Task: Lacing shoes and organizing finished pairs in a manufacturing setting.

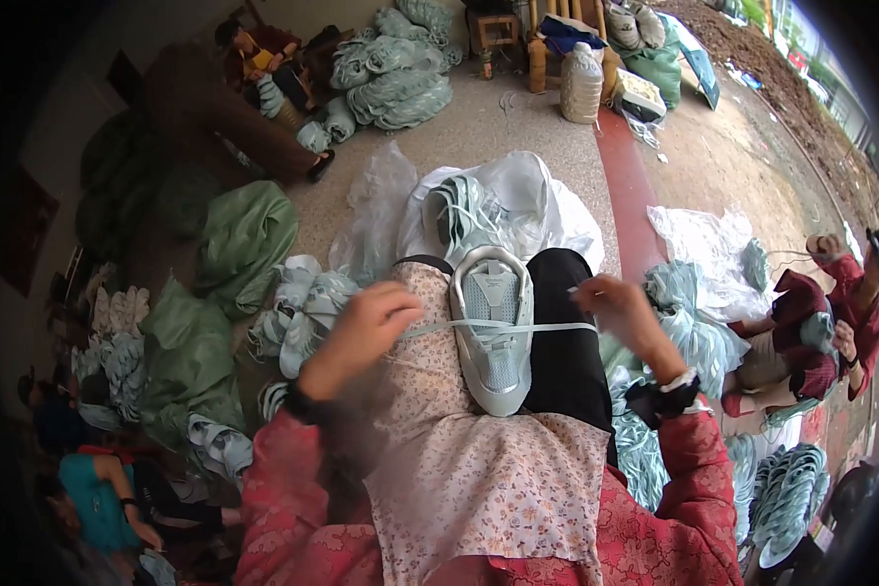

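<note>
A pale grey-green sneaker (495, 376) rests on my lap, its toe toward me and its opening away. A light green shoelace (555, 324) runs across its tongue and stretches out to both sides. Left of the shoe, my left hand (373, 317) is closed, with the lace running to its fingertips. On the other side my right hand (627, 317) pinches near the lace's right end; its exact grip is hard to make out. A floral apron (488, 479) covers my lap. Beyond my knees, bundled shoe uppers (457, 207) lie on white plastic sacking (568, 220).
Heaps of shoe uppers (396, 83) lie at the back. Green sacks (190, 356) and more uppers (303, 303) are at my left. Bundles of laces (640, 454) hang close to my right arm. Other people sit around, one in teal (98, 498). A large plastic jug (582, 88) stands farther off.
</note>
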Tool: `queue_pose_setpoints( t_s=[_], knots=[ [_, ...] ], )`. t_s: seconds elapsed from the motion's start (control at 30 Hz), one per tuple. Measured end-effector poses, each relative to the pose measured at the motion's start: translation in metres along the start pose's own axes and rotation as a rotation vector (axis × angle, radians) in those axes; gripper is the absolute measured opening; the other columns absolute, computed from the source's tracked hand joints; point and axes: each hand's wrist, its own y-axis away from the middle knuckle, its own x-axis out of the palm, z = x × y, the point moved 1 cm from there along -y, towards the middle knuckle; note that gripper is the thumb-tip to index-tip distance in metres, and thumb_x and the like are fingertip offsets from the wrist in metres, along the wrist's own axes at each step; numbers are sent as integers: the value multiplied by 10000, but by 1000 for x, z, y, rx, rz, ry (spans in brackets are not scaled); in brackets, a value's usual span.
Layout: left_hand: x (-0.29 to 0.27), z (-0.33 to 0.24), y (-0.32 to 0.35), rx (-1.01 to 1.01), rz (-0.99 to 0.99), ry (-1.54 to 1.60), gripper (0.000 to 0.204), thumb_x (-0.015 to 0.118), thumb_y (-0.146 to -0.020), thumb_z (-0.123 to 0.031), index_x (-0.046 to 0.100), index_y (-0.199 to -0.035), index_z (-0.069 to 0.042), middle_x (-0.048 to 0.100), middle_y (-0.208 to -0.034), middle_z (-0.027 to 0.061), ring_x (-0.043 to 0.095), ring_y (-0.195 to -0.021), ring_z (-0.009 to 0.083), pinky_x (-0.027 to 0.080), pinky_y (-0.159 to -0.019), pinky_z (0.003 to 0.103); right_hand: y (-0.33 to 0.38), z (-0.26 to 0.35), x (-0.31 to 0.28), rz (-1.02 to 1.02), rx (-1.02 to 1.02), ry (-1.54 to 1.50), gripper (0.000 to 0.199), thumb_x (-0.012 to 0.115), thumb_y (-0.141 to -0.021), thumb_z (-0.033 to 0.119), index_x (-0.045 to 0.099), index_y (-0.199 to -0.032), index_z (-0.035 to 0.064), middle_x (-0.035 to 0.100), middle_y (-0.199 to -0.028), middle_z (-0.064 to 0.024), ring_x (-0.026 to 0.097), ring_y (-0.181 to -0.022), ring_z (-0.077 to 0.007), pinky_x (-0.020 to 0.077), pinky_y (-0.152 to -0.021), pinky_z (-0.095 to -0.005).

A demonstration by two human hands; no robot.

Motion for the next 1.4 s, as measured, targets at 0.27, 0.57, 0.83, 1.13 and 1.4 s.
queue_pose_setpoints(
  t_s=[0.27,0.57,0.83,1.13,1.4],
  knots=[
    [96,-15,-55,181,97,79,71,675,-835,-83,674,-872,-23,604,-833,84,627,-787,229,496,-706,330,-17,7,50,197,-112,123,102,621,-899,71,665,-958,1,648,-874,-122,649,-822,-277,508,-745,-344],
    [109,-12,-67,-46,208,281,79,698,-785,-11,660,-853,4,559,-803,26,567,-708,101,464,-653,260,-21,-10,42,295,194,-175,161,594,-946,145,689,-918,18,636,-770,8,531,-617,-55,420,-543,-200],
    [121,-10,-64,-28,189,296,73,666,-799,18,647,-869,15,536,-814,20,557,-722,92,456,-657,252,-22,-4,35,293,342,-322,167,641,-896,174,710,-862,26,594,-703,5,504,-571,-48,408,-526,-197],
    [111,-17,-59,9,149,237,103,686,-793,-25,621,-871,-13,547,-814,48,579,-717,138,469,-663,277,-25,17,38,132,-365,586,229,698,-821,155,678,-1037,83,639,-881,-100,645,-856,-332,512,-706,-419],
    [116,-17,-62,19,182,198,114,704,-782,-77,658,-882,-49,593,-826,68,625,-737,204,494,-680,326,-54,19,22,385,-423,622,322,778,-741,189,598,-995,108,608,-948,-93,626,-906,-329,477,-795,-417]
  ],
)
